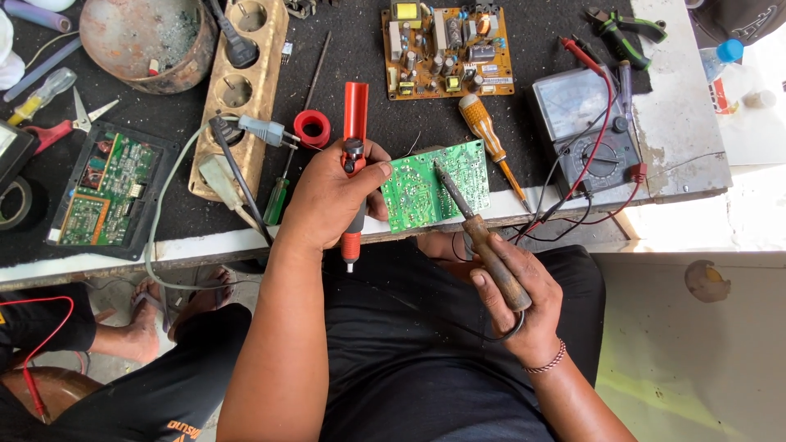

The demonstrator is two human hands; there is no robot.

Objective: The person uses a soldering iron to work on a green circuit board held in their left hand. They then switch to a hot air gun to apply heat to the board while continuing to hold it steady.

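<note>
Black matting covered the counter (688, 123), its pale front edge running just under the work. At that edge, tilted up toward the person, stood the green circuit board (422, 190), solder side showing, and everything else is best placed from it. Clamped on the board's left edge was the left hand (332, 200), thumb over the face, the same fist also closed round a red desoldering pump (354, 115) that rose above the knuckles and stuck out below them. Below and to the right of the board, the right hand (520, 299) was closed round the wooden handle of a soldering iron (475, 225), whose dark tip lay on the board's face near its middle; the two hands were apart, one on each side of the board. To do this well, I judged, the tip should rest on one joint only until the solder flows, the board should be held steady against the counter's edge, and the pump's nozzle needs to be close by. Just right of the board lay an orange-handled screwdriver (485, 127), and farther right an analogue multimeter (585, 123) with red and black leads trailing over the edge. Above the board sat a brown circuit board (446, 51) full of components. Left of the board were a red tape roll (312, 128), a wooden socket strip (242, 90) and, farthest left, another green board in a black tray (106, 190).
</note>
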